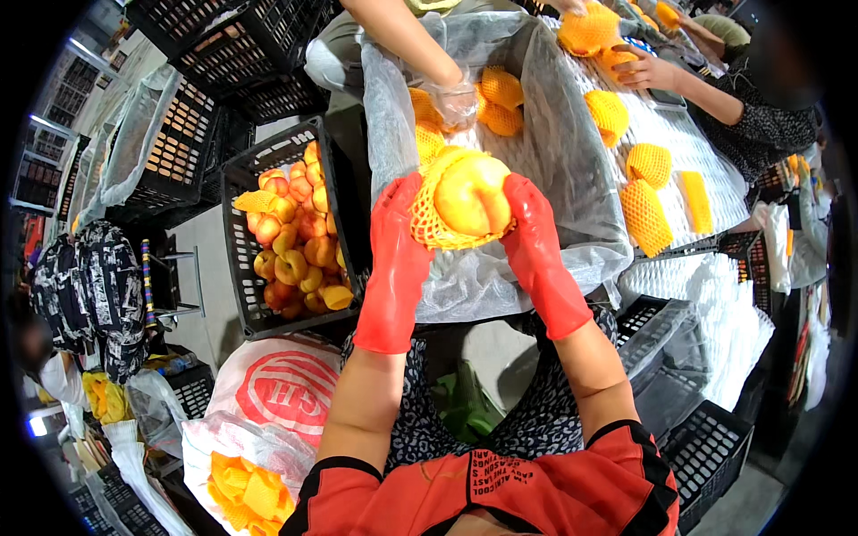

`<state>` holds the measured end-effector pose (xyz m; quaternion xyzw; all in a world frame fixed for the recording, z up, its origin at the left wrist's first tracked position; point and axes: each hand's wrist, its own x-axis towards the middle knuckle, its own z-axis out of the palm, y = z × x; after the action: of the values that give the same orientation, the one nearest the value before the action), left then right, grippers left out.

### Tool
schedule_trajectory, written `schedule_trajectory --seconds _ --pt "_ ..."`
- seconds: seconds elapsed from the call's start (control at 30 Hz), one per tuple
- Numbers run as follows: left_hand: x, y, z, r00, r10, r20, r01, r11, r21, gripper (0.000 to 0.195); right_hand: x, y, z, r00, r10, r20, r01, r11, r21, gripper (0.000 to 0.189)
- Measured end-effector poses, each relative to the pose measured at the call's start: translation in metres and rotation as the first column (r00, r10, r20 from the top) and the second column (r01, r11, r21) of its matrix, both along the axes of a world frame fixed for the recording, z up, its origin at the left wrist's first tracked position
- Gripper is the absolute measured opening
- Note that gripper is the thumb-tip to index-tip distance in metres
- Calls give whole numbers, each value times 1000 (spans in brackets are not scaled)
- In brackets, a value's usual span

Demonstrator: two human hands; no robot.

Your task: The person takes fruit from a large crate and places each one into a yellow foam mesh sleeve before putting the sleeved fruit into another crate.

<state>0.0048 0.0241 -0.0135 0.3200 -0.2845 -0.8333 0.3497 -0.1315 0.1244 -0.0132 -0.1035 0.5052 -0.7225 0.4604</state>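
Observation:
Both my hands wear red rubber gloves. Between them, over the near part of a plastic-lined crate [570,261], is a large yellow peach [472,191]. A yellow foam net sleeve [425,218] wraps its left side and underside, while its front and top right show bare. My left hand [399,221] grips the netted left side. On the right, my right hand [533,221] presses its fingers to the fruit and the sleeve's edge. Inside the crate, several sleeved fruits [503,94] lie at the far end on white foam netting.
Another person's gloved hand [456,100] reaches into the crate. Left stands a black crate of peaches [231,221]. A sack [291,382] holds empty sleeves [251,492]. At right, sleeved fruits [606,117] rest on white foam netting [710,174], where another person's hand [647,67] touches one.

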Motion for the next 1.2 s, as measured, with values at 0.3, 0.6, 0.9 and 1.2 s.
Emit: schedule_trajectory --seconds 0.3,0.6,0.9,1.2 --pt "-10 16 -19 926 292 237 -13 656 -755 27 4 -2 -4 987 111 -116 -128 981 -146 64" --pt "1 13 -26 916 307 259 118 411 -904 42 5 6 -4 810 143 -569 -183 983 -14 71" --pt "-8 17 -30 992 30 -122 -90 848 -522 35 -1 14 -11 248 182 -951 -108 981 160 68" --pt "9 14 17 963 264 43 -213 854 -474 11 2 15 27 920 385 75 -338 876 -345 86"
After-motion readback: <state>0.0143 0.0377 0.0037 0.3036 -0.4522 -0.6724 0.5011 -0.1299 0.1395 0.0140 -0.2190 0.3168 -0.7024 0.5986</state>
